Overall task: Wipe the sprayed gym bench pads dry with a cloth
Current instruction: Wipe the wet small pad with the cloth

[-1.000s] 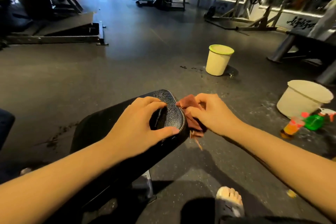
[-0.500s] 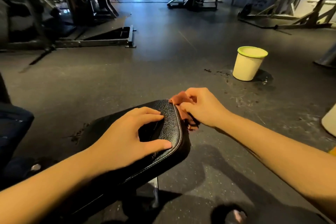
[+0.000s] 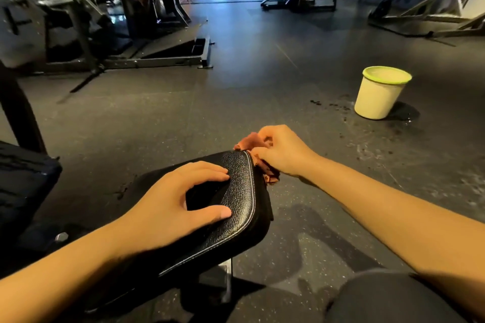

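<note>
In the head view, a black, grained bench pad (image 3: 237,191) with pale stitching along its edge is being shown low in the middle of the frame, its rounded end pointing away from the person. The left hand (image 3: 170,204) is being rested on top of the pad. Its fingers are being spread and gently bent, the fingertips and thumb are being pressed onto the leather, and nothing is being held in it.

The right hand (image 3: 284,152) is being kept at the far right corner of the pad, its fingers being curled round a reddish-brown cloth (image 3: 249,142). The cloth is being bunched against the pad's edge, with part of it showing above the corner and part hanging below the hand beside the pad's side. Whether the pad's surface is wet cannot be told, since the gloss may be only light on the leather.

A cream bucket (image 3: 378,98) with a green rim is being seen standing on the dark rubber floor (image 3: 210,118), well apart from the pad to the right, with dark patches and specks around its base. Black gym machines (image 3: 105,29) are being seen at the far left and along the back. A second dark pad (image 3: 23,178) is being cut off by the left edge, and a dark-clothed knee (image 3: 388,301) is being shown at the bottom right.
</note>
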Motion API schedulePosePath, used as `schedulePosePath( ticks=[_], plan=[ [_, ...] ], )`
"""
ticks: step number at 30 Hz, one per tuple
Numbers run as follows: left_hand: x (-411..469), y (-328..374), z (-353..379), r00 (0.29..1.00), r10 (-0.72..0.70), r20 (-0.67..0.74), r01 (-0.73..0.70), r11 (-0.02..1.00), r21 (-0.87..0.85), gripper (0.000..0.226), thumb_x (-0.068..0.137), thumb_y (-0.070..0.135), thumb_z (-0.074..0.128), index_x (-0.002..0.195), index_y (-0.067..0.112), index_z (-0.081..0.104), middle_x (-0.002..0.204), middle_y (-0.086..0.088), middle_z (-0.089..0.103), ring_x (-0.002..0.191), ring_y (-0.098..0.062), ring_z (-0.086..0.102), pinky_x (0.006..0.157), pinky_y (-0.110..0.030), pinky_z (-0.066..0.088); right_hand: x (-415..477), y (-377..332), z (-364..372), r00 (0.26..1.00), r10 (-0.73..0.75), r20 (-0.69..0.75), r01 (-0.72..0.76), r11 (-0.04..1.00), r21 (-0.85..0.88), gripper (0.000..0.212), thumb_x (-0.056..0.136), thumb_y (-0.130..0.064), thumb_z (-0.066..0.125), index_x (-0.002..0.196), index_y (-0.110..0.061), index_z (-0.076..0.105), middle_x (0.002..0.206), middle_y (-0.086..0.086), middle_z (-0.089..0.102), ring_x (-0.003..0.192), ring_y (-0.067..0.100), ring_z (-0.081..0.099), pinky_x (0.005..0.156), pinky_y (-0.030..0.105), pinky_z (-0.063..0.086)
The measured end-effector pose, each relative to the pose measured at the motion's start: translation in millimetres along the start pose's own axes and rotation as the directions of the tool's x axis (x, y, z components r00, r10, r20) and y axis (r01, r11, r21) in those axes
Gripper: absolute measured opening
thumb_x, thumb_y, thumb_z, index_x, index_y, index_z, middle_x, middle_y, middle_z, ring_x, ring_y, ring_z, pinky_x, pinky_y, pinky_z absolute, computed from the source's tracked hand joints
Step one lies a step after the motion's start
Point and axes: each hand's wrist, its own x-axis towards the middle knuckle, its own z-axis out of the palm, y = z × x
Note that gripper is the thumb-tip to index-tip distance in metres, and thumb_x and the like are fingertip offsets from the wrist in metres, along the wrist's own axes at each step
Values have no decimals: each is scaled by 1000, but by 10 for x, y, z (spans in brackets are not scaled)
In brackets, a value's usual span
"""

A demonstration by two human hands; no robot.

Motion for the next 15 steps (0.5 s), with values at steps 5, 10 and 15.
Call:
schedulePosePath(
  ticks=[5, 10, 15],
  plan=[
    [79, -46, 3, 1000, 13, -4, -14, 999, -35, 46, 77, 56, 78, 117, 33, 71, 127, 14, 65, 124, -14, 60, 107, -35, 45, -614, -12, -189, 989, -36, 143, 18, 992, 124, 14, 79, -4, 77, 84, -10, 65, 68, -5, 70, 62, 7, 61, 61, 28, 47],
    [258, 65, -37, 989, -138, -53, 123, 966, -229, 34, 77, 52, 83, 102, 29, 76, 100, 8, 75, 96, -7, 70, 89, -27, 50, -638, -61, -438, 960, -29, 280, -16, 987, 159, 10, 81, -3, 77, 88, -4, 70, 68, 4, 63, 64, 12, 54, 65, 30, 43],
    [568, 137, -56, 976, -205, -77, 178, 947, -267, 26, 82, 38, 83, 100, 21, 76, 93, 1, 76, 89, -14, 72, 90, -33, 57, -495, -152, -307, 999, 31, -29, -31, 1000, -4, 12, 77, -17, 79, 84, -17, 69, 77, 7, 74, 75, 24, 71, 74, 47, 58]
  ],
)
